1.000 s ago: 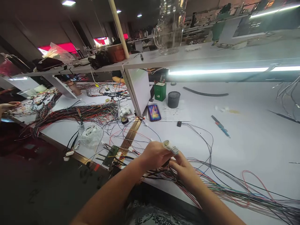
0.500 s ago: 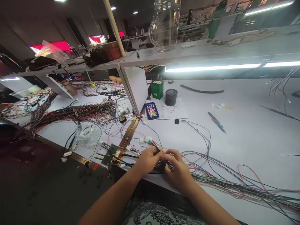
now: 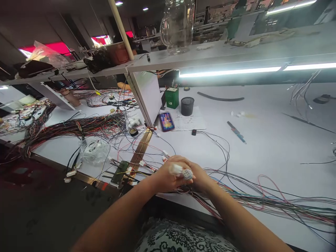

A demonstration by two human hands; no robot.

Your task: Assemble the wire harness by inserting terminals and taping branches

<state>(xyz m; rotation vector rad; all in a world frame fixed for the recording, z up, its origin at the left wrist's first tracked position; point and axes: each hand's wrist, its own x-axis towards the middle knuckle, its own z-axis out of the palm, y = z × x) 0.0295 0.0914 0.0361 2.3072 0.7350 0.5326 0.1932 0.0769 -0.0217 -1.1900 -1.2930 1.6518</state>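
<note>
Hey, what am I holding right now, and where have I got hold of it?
A pair of white connectors, gripped just behind their ends in your left hand.

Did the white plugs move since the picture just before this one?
Yes. Judged against the green box, the white plugs have moved right and nearer the person, and now show at the left hand.

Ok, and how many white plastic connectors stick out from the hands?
2: the left connector lies against the left hand; the right connector, its holed face showing, is beside it. More may be hidden inside the grip.
</note>
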